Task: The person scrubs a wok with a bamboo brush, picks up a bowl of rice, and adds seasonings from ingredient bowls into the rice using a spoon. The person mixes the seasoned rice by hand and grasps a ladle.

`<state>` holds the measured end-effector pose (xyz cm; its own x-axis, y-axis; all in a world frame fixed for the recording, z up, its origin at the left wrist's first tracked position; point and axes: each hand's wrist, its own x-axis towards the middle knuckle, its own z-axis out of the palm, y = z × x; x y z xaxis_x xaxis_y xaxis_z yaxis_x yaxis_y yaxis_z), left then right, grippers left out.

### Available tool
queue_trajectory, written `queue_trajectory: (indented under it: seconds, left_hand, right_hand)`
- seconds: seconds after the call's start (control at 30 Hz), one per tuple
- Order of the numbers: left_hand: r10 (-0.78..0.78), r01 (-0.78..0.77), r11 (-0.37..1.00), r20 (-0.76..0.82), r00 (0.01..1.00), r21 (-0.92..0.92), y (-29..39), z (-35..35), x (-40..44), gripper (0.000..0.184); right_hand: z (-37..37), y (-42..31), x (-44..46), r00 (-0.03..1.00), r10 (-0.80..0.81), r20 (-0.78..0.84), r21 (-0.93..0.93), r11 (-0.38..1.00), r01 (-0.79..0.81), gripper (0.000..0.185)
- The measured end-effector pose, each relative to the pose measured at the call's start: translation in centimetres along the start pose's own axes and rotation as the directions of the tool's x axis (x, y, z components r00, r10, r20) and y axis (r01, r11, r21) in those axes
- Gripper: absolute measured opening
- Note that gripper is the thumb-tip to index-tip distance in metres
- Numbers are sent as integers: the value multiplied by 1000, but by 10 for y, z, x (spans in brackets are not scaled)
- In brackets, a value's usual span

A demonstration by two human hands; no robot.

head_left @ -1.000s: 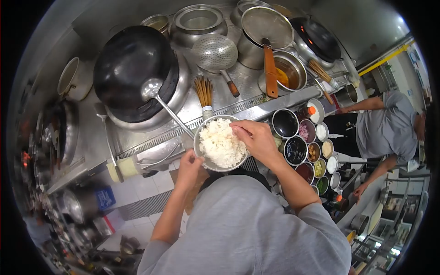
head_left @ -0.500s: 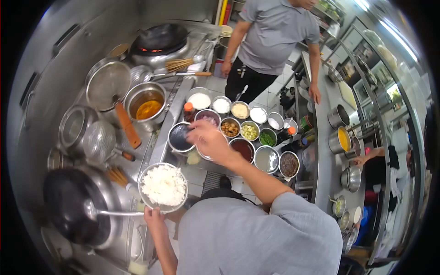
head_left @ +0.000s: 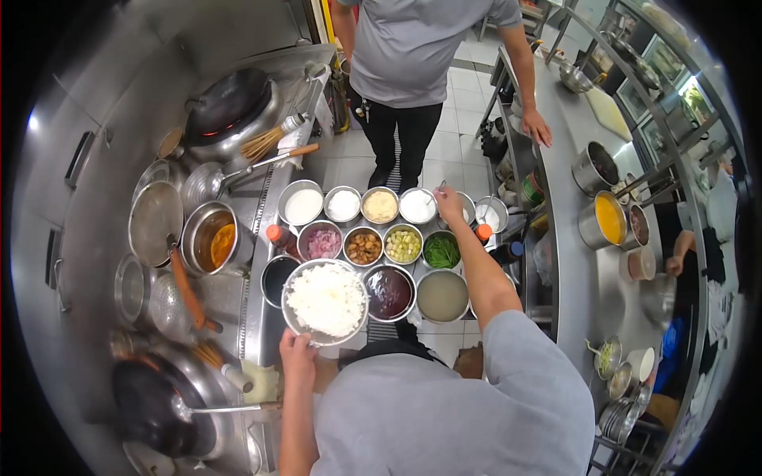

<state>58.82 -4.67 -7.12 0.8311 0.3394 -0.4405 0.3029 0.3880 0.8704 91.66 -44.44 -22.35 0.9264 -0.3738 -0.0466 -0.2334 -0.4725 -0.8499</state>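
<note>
In the head view my left hand point(head_left: 298, 355) grips the near rim of a metal bowl point(head_left: 355, 328) filled with white rice point(head_left: 326, 298). This bowl overlaps the front row of containers, next to the dark red sauce point(head_left: 389, 292). My right hand point(head_left: 451, 208) reaches to the back row and pinches a small spoon point(head_left: 432, 195), of which only a thin part shows. It is beside the tub of white powder point(head_left: 417, 205). Around it are chopped greens point(head_left: 441, 251), diced green vegetable point(head_left: 402, 244), brown pieces point(head_left: 363, 247) and chopped onion point(head_left: 321, 241).
At left, the steel stove carries a wok with a ladle point(head_left: 155, 401), a strainer point(head_left: 155, 222) and a pot of oil point(head_left: 210, 238). A person point(head_left: 421, 55) stands ahead, one hand on the right counter point(head_left: 556, 198). Another person's hand point(head_left: 679, 250) shows at far right.
My right hand has moved from above the dark sauce at left to the back right tubs, where it now pinches a spoon. The rice bowl has come over the containers. The view has shifted.
</note>
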Motion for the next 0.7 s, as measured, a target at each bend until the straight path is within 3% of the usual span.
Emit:
queue_trajectory:
  seconds: [0.03,0.17,0.23,0.37,0.43,0.53,0.6,0.7]
  left_hand:
    - [-13,13,1000,0,1000,16,-4,12,7,20]
    - [-51,51,998,11,999,49,-7,61,28,21]
    - [-57,55,996,19,998,71,-11,78,42,21]
    - [-103,94,987,65,993,130,-21,108,74,20]
    - [-133,115,980,106,985,164,-28,112,90,16]
    - [-170,141,973,154,973,182,-32,126,110,13]
    - [-169,136,974,181,969,181,-44,127,128,12]
    - [-202,154,961,204,958,230,-43,130,139,13]
  right_hand:
    - [4,10,6,981,-194,29,-139,971,196,27]
    - [-13,-16,-9,955,-289,63,-182,938,296,28]
    - [-21,-25,-18,888,-461,-8,-151,878,454,20]
    - [-37,-41,-36,861,-508,-38,-62,861,505,13]
    - [-44,-44,-45,775,-626,79,-74,772,631,8]
    - [-49,-51,-49,774,-634,-2,-69,772,632,7]
    - [-54,-52,-49,764,-644,36,-108,758,644,6]
    - [-59,-60,-44,791,-587,-175,-53,808,587,7]
